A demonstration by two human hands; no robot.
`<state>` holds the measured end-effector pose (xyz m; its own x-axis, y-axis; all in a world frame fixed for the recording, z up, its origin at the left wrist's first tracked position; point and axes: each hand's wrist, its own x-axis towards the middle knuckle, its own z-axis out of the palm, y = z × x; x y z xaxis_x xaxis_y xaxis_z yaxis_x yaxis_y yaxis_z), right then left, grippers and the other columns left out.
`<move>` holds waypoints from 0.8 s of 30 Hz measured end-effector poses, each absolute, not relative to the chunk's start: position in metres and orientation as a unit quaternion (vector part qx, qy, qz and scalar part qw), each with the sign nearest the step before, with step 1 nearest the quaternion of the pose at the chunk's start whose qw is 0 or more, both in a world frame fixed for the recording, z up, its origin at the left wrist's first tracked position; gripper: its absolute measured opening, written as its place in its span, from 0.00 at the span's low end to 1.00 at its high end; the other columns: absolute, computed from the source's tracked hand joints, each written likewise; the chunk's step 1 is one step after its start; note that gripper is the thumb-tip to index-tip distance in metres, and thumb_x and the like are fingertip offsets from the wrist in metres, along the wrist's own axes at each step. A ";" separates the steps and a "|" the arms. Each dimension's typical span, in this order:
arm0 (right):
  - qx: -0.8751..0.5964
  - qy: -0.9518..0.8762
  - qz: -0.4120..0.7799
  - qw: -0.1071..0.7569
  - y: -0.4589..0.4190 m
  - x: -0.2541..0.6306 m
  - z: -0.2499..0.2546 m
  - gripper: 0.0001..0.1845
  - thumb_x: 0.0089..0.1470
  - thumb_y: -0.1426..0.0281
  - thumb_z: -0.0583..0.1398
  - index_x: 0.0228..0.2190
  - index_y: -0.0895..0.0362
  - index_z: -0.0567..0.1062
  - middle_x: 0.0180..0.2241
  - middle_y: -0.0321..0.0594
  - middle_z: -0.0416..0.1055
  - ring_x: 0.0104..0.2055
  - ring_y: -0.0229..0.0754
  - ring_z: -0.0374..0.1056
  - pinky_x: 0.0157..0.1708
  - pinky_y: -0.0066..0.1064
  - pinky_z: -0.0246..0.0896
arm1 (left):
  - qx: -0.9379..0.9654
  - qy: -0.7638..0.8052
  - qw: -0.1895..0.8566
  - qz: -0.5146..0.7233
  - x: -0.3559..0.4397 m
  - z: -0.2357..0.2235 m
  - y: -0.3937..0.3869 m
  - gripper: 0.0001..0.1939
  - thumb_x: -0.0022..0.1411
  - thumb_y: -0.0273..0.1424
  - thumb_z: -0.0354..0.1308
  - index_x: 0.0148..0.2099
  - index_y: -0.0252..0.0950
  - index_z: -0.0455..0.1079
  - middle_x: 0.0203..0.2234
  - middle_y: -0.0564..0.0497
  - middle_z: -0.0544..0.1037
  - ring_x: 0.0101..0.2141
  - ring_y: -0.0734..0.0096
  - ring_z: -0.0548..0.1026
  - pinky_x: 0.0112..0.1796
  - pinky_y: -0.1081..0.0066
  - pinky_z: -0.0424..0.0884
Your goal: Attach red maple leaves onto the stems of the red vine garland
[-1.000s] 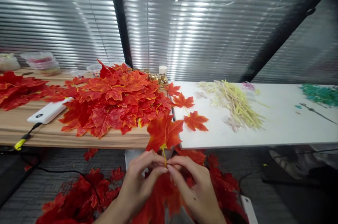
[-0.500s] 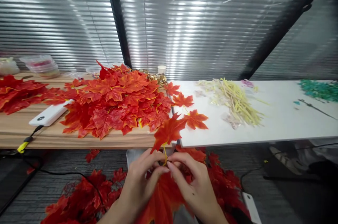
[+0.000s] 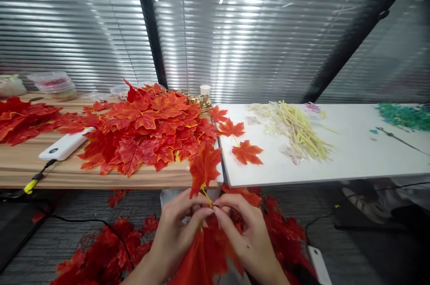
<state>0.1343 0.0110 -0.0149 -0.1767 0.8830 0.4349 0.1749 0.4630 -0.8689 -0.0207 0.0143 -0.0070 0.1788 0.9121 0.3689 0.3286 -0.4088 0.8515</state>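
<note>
Both of my hands meet just in front of the table edge, fingertips nearly touching. My left hand point(image 3: 179, 226) pinches the yellow stem point(image 3: 207, 196) of a red artificial maple leaf point(image 3: 205, 166), which stands up above the fingers. My right hand point(image 3: 243, 233) is closed in a pinch at the lower end of that stem; a thin dark bit shows between the fingertips, too small to name. Below and between the hands hang more red maple leaves point(image 3: 201, 253), partly covered by the fingers.
A large heap of red maple leaves point(image 3: 148, 128) covers the wooden table point(image 3: 110, 181), beside a white power bank point(image 3: 65, 144) on a cable. The white table point(image 3: 285, 175) bears yellow strips point(image 3: 298, 132) and green pieces point(image 3: 403, 115). More leaves point(image 3: 101, 249) lie low by the floor.
The upright leaf has swung left and turned, its stem now leaning left from the fingertips. Both hands stay almost in place, still pinching.
</note>
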 end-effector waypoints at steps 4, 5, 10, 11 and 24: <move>-0.395 -0.670 0.353 0.521 0.007 0.136 -0.017 0.06 0.58 0.76 0.57 0.36 0.53 0.70 0.26 0.29 0.69 0.25 0.30 0.65 0.26 0.18 0.59 | 0.688 0.454 0.350 0.445 -0.020 -0.013 0.012 0.07 0.60 0.25 0.57 0.29 0.35 0.71 0.20 0.55 0.68 0.21 0.76 0.66 0.24 0.78 0.62; -0.394 -0.669 0.358 0.519 0.006 0.136 -0.019 0.06 0.58 0.76 0.57 0.37 0.53 0.70 0.26 0.30 0.69 0.25 0.30 0.65 0.26 0.18 0.59 | 0.680 0.454 0.361 0.449 -0.020 -0.016 0.012 0.06 0.60 0.25 0.57 0.29 0.35 0.71 0.21 0.55 0.68 0.21 0.76 0.66 0.23 0.78 0.62; -0.394 -0.657 0.404 0.500 0.009 0.136 -0.024 0.05 0.59 0.74 0.56 0.37 0.53 0.70 0.28 0.32 0.69 0.27 0.32 0.65 0.28 0.20 0.60 | 0.666 0.449 0.377 0.462 -0.021 -0.019 0.013 0.07 0.61 0.26 0.57 0.29 0.35 0.70 0.21 0.54 0.70 0.22 0.74 0.68 0.24 0.77 0.64; -0.394 -0.653 0.411 0.499 0.010 0.136 -0.024 0.04 0.59 0.73 0.56 0.37 0.53 0.70 0.29 0.33 0.68 0.28 0.32 0.65 0.28 0.20 0.60 | 0.674 0.445 0.368 0.461 -0.020 -0.017 0.013 0.07 0.61 0.26 0.57 0.29 0.35 0.70 0.21 0.54 0.70 0.22 0.74 0.68 0.23 0.77 0.64; -0.369 -0.509 0.600 0.495 0.018 0.131 -0.032 0.09 0.57 0.64 0.60 0.33 0.57 0.67 0.22 0.31 0.68 0.23 0.34 0.66 0.26 0.23 0.62 | 0.719 0.449 0.290 0.444 -0.019 -0.015 0.022 0.11 0.60 0.30 0.60 0.26 0.33 0.68 0.17 0.56 0.68 0.17 0.78 0.65 0.20 0.79 0.60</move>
